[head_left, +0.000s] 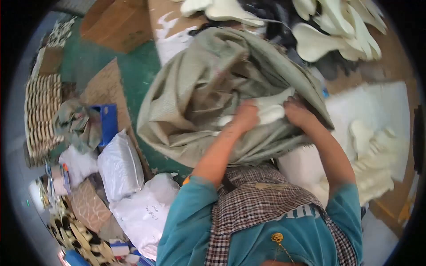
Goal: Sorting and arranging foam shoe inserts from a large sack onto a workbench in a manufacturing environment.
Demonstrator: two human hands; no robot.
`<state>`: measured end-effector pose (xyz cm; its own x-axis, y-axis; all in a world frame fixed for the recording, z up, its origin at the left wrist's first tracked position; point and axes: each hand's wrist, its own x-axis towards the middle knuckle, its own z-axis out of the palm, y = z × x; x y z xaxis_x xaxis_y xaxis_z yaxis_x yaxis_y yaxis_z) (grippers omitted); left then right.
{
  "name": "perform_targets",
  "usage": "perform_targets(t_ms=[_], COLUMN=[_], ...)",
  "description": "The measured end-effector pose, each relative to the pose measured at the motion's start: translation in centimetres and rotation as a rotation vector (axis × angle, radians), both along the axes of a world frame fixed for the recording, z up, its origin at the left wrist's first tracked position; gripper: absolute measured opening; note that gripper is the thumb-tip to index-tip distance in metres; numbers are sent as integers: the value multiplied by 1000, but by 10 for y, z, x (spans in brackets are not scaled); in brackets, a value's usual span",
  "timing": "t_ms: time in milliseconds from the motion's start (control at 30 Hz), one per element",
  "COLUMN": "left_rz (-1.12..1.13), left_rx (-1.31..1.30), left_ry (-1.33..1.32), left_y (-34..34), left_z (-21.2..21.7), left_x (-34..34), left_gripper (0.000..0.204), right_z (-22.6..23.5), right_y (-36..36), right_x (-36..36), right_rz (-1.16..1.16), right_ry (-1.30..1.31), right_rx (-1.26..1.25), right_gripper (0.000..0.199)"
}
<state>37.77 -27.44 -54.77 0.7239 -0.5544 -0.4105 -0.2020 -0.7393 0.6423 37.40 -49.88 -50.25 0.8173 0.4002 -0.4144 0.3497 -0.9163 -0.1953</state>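
Note:
A big grey-green woven sack [191,84] stands wide in front of me, its mouth facing up and its cloth bunched in folds. Inside the mouth, cream sole-shaped pieces [271,114] lie between my two hands. My left hand [246,116] is closed round the left part of these pieces. At their right end, my right hand [298,111] has its fingers curled against the edge of a piece, close to the sack's inner wall. The fingertips of both hands are partly hidden, and the depth of the sack does not show.
More cream sole-shaped pieces [341,35] are heaped at the far right, others [375,150] on a white sheet at right. Stuffed white bags [122,162], a blue crate [106,124] and stacked soles [43,115] stand at left. A cardboard box [117,24] lies at far left.

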Motion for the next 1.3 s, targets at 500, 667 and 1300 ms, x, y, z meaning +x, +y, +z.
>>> perform_targets(t_ms=[500, 667, 1300], left_rz=[423, 643, 580], left_rx=[-445, -745, -1190], left_ry=[-380, -574, 41], left_y=[45, 66, 34], left_z=[69, 165, 152], left_x=[4, -4, 0], left_gripper=[30, 36, 76], right_z=[77, 87, 137], right_y=[-74, -86, 83], right_x=[18, 57, 16], right_rz=[-309, -790, -617], right_ry=[-185, -383, -214], right_rx=[300, 616, 1015], right_gripper=[38, 39, 43])
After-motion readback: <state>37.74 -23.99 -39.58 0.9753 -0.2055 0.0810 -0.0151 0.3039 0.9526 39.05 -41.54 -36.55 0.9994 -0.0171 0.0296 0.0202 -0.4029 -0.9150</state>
